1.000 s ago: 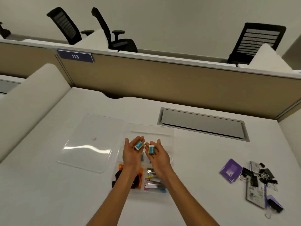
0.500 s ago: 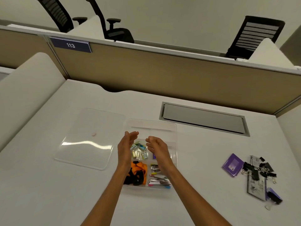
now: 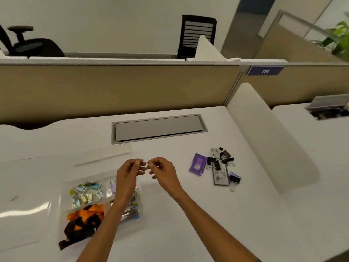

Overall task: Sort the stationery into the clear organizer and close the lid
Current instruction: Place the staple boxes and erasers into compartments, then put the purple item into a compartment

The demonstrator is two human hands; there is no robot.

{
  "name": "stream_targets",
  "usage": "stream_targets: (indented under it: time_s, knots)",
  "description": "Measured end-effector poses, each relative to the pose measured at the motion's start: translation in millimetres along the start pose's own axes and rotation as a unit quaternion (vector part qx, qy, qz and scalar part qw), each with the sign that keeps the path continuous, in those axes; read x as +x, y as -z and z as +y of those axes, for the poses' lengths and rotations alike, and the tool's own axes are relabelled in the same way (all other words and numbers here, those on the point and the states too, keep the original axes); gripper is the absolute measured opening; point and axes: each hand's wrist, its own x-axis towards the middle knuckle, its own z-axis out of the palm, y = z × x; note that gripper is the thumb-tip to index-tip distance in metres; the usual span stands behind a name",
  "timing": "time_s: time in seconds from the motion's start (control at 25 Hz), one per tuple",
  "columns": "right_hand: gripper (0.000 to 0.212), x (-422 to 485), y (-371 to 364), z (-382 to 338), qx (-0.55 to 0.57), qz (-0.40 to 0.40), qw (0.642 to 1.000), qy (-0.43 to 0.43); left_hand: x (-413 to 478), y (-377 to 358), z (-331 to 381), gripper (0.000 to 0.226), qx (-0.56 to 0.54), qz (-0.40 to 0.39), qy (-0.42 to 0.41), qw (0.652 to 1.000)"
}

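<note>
The clear organizer (image 3: 90, 156) lies on the white desk at lower left. One compartment holds several small blue-and-white erasers (image 3: 85, 193), another an orange-and-black lanyard (image 3: 83, 220), and a third, partly hidden by my left forearm, holds coloured clips. Its clear lid (image 3: 24, 205) lies flat to the left. My left hand (image 3: 128, 174) hovers over the organizer's right side and my right hand (image 3: 162, 171) is just right of it. Both have loosely curled fingers, fingertips nearly touching, nothing visible in them. To the right lies a pile of black binder clips (image 3: 222, 161) beside a purple packet (image 3: 197, 164).
A grey cable hatch (image 3: 158, 128) is set into the desk behind the hands. A beige partition runs along the back, and a white rounded divider (image 3: 268, 133) stands at the right. Office chairs show beyond the partition.
The two erasers held in my palms a second ago are now in the organizer. Both hands have lifted and shifted right, and the view has swung toward the right.
</note>
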Motion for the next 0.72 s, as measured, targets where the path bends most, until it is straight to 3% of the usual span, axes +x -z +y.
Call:
stream_targets:
  time_s: [0.24, 0.36, 0.52, 0.72]
  knots:
    - [0.013, -17, 101, 46, -0.042, 0.086, 0.995, -0.018, 0, -108, -4, 0.014, 0.103, -0.130, 0.003, 0.986]
    - [0.008, -23, 150, 65, -0.073, 0.124, 0.989, -0.027, 9, -150, -10, 0.022, 0.230, -0.198, -0.005, 0.953]
    - [0.012, -27, 215, 86, -0.085, 0.191, 0.976, -0.057, 30, -187, -18, 0.070, 0.430, -0.314, -0.042, 0.845]
    - [0.018, -25, 274, 104, -0.098, 0.235, 0.964, -0.079, 57, -214, -26, 0.104, 0.583, -0.382, -0.138, 0.704]
